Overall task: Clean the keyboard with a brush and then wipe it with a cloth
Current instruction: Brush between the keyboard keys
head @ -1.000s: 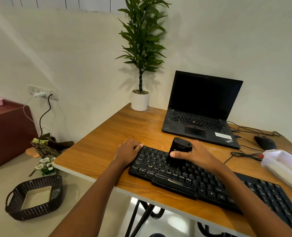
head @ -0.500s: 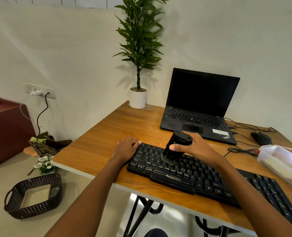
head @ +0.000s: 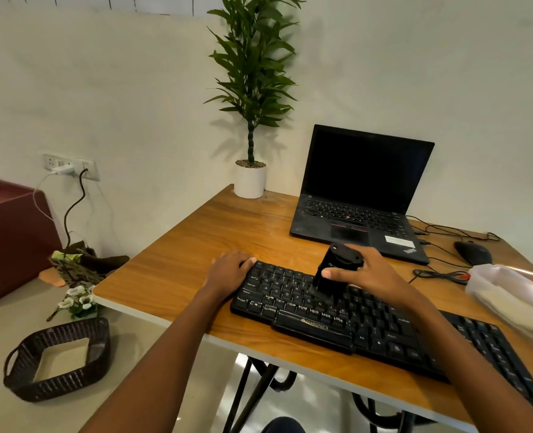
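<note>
Your right hand (head: 374, 276) wraps thumb and fingers round stubby black brush (head: 333, 276), tilted, bristles down on Zebronics keyboard (head: 383, 332) letter keys. Your left hand (head: 227, 273) rests flat on far-left corner, gripping nothing. Brush likely light, bristles soft: hold by body. Keyboard probably light and may slide: pin corner.

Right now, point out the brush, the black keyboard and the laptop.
brush (head: 332, 260): head view, upper part of its black body.
keyboard (head: 368, 323): head view, keys near its middle.
laptop (head: 365, 173): head view, its dark screen.
</note>
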Available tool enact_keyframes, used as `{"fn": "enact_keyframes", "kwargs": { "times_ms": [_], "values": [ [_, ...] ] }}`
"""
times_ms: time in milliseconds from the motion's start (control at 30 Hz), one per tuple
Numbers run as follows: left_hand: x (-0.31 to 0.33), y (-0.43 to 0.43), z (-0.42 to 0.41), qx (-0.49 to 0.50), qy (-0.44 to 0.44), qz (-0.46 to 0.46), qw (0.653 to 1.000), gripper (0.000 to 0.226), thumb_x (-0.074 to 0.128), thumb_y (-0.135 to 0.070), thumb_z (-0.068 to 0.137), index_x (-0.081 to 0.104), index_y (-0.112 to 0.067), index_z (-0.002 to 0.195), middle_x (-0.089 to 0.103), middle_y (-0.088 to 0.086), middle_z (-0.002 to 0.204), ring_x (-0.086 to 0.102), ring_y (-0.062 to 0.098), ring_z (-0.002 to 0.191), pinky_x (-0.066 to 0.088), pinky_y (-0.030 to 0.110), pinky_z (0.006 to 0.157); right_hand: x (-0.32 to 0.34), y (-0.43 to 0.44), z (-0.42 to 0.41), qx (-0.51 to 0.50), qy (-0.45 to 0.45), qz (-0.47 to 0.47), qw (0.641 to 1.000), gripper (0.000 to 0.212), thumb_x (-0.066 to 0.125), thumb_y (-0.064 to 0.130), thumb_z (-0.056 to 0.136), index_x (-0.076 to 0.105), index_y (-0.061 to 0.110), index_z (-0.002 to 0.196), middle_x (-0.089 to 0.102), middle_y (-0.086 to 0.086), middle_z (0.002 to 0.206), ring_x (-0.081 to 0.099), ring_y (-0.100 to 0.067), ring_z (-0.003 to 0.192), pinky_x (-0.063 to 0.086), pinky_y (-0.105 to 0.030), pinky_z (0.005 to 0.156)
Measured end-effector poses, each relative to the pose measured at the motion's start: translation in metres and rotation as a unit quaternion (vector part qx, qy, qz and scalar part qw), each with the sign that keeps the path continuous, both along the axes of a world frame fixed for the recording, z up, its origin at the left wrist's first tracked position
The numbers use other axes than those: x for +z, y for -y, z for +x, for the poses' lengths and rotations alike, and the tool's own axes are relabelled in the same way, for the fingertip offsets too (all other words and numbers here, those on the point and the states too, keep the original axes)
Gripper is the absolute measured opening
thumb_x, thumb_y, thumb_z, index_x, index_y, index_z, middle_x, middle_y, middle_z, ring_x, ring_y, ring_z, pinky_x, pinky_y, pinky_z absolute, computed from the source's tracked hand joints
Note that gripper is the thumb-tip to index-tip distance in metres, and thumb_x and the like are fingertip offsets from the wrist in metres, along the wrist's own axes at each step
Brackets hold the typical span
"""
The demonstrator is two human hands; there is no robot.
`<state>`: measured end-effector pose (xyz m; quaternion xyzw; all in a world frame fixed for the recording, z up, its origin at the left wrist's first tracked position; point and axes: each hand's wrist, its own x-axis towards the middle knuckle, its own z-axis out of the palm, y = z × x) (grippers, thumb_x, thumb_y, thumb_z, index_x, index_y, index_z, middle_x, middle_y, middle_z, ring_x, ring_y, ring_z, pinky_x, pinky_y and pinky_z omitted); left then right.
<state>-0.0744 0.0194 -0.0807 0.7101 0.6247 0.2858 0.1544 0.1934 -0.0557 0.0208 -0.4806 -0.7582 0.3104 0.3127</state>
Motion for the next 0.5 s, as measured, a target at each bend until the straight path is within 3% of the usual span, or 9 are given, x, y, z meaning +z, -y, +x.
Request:
{"fn": "enact_keyframes", "kwargs": {
  "times_ms": [100, 233, 300, 400, 500],
  "values": [
    [0.001, 0.000, -0.001, 0.001, -0.001, -0.003, 1.000, 0.037, 0.036, -0.040, 0.099, 0.065, -0.022, 0.115, 0.060, 0.004, 0.118, 0.050, 0.024, 0.115, 0.028, 0.046, 0.105, -0.003, 0.003, 0.001, 0.011, 0.022, -0.037, 0.999, 0.029, 0.070, 0.034, 0.072, 0.060, 0.012, 0.088, 0.066, -0.007, 0.088, 0.063, -0.012, 0.074, 0.048, -0.012, 0.063],
    [0.001, 0.001, 0.000, 0.004, -0.003, -0.008, 1.000, 0.037, 0.036, -0.040, 0.099, 0.065, -0.022, 0.115, 0.059, 0.004, 0.119, 0.049, 0.024, 0.116, 0.027, 0.049, 0.106, -0.003, 0.004, 0.008, -0.022, -0.006, 0.010, 1.000, 0.042, 0.070, 0.044, 0.066, 0.062, 0.012, 0.093, 0.067, -0.008, 0.091, 0.064, -0.020, 0.086, 0.048, -0.029, 0.079],
    [0.001, 0.000, 0.000, 0.005, -0.001, -0.007, 1.000, 0.038, 0.036, -0.041, 0.099, 0.064, -0.021, 0.116, 0.059, 0.004, 0.120, 0.049, 0.024, 0.116, 0.027, 0.049, 0.107, -0.002, 0.007, 0.012, -0.021, -0.023, -0.007, 0.999, 0.050, 0.075, 0.048, 0.064, 0.062, 0.010, 0.094, 0.068, -0.009, 0.091, 0.064, -0.022, 0.086, 0.049, -0.028, 0.078],
    [0.001, 0.000, 0.000, 0.004, 0.002, -0.009, 1.000, 0.038, 0.037, -0.041, 0.098, 0.064, -0.021, 0.117, 0.059, 0.004, 0.121, 0.049, 0.024, 0.117, 0.027, 0.049, 0.107, -0.005, 0.010, 0.015, -0.018, 0.034, 0.010, 0.999, 0.060, 0.074, 0.058, 0.060, 0.062, 0.011, 0.094, 0.067, -0.007, 0.090, 0.064, -0.019, 0.082, 0.050, -0.029, 0.076],
    [0.001, 0.001, 0.000, 0.005, 0.000, -0.010, 1.000, 0.038, 0.037, -0.041, 0.098, 0.063, -0.020, 0.118, 0.058, 0.004, 0.123, 0.048, 0.023, 0.118, 0.026, 0.050, 0.108, -0.005, 0.013, 0.017, -0.037, 0.015, 0.038, 0.998, 0.049, 0.070, 0.048, 0.065, 0.062, 0.008, 0.093, 0.066, -0.008, 0.089, 0.062, -0.016, 0.081, 0.048, -0.025, 0.073]
  ]
}}
